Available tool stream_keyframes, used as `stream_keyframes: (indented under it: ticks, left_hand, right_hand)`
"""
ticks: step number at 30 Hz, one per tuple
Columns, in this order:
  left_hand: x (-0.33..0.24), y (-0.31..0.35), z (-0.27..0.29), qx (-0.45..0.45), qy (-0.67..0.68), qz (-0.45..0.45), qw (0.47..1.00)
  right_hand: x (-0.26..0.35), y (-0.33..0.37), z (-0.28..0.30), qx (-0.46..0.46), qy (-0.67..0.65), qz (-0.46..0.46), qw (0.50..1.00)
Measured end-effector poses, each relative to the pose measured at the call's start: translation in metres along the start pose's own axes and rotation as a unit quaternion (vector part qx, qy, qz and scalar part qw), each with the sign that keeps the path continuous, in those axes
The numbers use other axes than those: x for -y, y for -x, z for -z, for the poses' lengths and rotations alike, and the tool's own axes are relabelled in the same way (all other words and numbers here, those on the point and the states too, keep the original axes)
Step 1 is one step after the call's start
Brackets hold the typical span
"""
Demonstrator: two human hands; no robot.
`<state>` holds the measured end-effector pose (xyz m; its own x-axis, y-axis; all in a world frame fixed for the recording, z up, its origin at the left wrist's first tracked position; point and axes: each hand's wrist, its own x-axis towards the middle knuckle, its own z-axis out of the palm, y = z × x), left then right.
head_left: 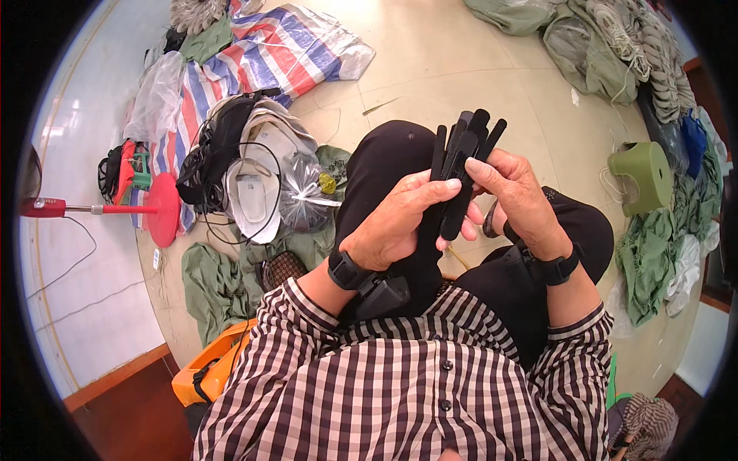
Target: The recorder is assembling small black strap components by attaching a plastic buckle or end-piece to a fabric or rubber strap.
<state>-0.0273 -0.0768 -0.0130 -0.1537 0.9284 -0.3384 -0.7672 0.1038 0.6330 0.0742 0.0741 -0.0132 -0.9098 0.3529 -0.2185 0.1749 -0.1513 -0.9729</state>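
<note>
A bundle of narrow, flat black strips [461, 157] with rounded ends is held between both hands, over my bent knees. The strips fan out a little at the top, and their lower ends come close together. My left hand [393, 221] is closed round the lower left of the bundle, its thumb laid across the front. From the other side my right hand [516, 194] grips it, thumb pressed on the front strips and fingers behind. Some of the right fingertips show below the bundle; most of the left fingers are hidden. Both wrists wear black straps.
To the left lie pale sun hats [254, 192] with black cords, a clear plastic bag [307, 192], and a striped woven sheet [277, 50]. A red stand fan [161, 209] is at far left. On the right stands a green stool [640, 178] near green cloth [653, 261].
</note>
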Motion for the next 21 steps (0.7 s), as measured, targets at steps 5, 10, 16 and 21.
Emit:
stream_keyframes:
  ticks: [5, 10, 16, 21]
  left_hand:
    - [0.0, 0.005, 0.003, 0.004, -0.016, -0.014, 1.0]
    - [-0.004, 0.018, -0.001, -0.003, -0.054, -0.03, 0.998]
    - [-0.003, 0.027, 0.007, 0.043, -0.09, -0.073, 0.992]
    - [-0.008, 0.048, 0.027, -0.01, -0.139, -0.045, 0.989]
  right_hand:
    - [0.007, -0.001, -0.009, 0.007, 0.034, 0.012, 0.999]
    - [0.02, 0.004, -0.01, 0.018, 0.068, -0.036, 0.997]
    - [0.014, 0.007, -0.004, 0.029, -0.018, -0.07, 0.997]
    - [0.004, -0.001, 0.003, -0.01, -0.044, -0.008, 0.999]
